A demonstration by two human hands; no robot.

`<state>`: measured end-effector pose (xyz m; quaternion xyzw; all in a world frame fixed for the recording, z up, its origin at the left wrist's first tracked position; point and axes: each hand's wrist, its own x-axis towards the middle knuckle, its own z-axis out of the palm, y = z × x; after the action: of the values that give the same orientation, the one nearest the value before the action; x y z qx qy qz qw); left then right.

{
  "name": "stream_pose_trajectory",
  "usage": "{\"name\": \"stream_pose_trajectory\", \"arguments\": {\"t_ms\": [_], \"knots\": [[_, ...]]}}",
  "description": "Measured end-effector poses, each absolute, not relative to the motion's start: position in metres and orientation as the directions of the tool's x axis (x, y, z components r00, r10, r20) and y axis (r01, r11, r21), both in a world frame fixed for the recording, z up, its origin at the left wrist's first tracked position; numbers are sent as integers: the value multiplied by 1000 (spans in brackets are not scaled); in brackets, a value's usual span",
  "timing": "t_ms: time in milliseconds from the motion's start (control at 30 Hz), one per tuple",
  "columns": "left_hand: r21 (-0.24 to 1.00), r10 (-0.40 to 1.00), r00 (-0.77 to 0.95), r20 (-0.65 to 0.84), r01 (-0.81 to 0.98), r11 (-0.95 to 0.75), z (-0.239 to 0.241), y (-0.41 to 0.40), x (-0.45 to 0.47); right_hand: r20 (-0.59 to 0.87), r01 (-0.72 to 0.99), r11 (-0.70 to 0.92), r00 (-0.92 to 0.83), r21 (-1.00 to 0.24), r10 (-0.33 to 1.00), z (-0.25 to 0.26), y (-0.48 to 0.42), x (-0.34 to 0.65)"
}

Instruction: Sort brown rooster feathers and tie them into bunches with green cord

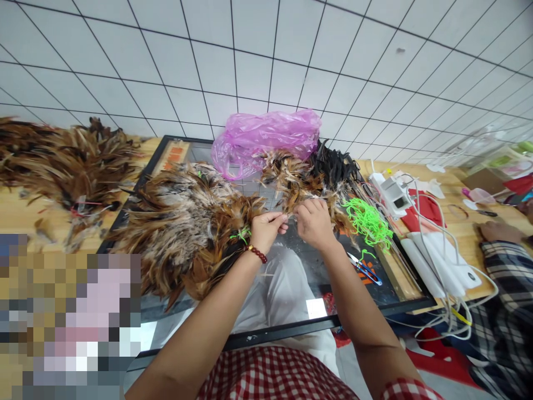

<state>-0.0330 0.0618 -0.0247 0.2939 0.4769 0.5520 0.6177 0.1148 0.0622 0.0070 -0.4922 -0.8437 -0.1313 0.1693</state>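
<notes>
My left hand (270, 229) is closed in a pinch, thumb against fingers, beside a large spread of brown and grey feathers (179, 216). What it pinches is too small to make out. Close by on the right, my right hand (314, 222) is curled shut, fingertips turned toward the left hand; its grip is hidden. Just behind both hands lies a smaller heap of brown feathers (291, 178), touching or nearly touching the fingers. Green string (240, 234) shows on the feathers near my left wrist. A tangle of bright green strings (368, 222) lies right of my right hand.
A black-framed glass panel (287, 328) lies under the work. Blue-handled snips (365, 270) rest beside my right forearm. Behind are a pink plastic bag (266, 136) and black feathers (333, 164). White cables and a power strip (389, 191) sit right, near another person's plaid sleeve (506, 272).
</notes>
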Motion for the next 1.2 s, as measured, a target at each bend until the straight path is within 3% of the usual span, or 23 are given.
{"name": "stream_pose_trajectory", "arguments": {"t_ms": [433, 833, 1033, 1067, 1200], "knots": [[936, 963, -39, -266, -248, 249, -22, 59, -29, 474, 879, 463, -458, 114, 753, 4, 62, 115], [989, 985, 98, -145, -16, 147, -17, 54, -34, 489, 851, 523, -438, -43, 754, 4, 58, 112], [984, 996, -62, -68, -166, 57, -19, 56, -35, 454, 842, 451, -291, -295, 842, 14, 82, 107], [976, 992, -113, -63, -214, 38, -21, 57, -36, 416, 849, 447, -311, -282, 855, 17, 91, 104], [940, 972, -222, -80, -341, 0, -27, 64, -37, 103, 836, 549, -546, -4, 832, 24, 116, 92]]}}
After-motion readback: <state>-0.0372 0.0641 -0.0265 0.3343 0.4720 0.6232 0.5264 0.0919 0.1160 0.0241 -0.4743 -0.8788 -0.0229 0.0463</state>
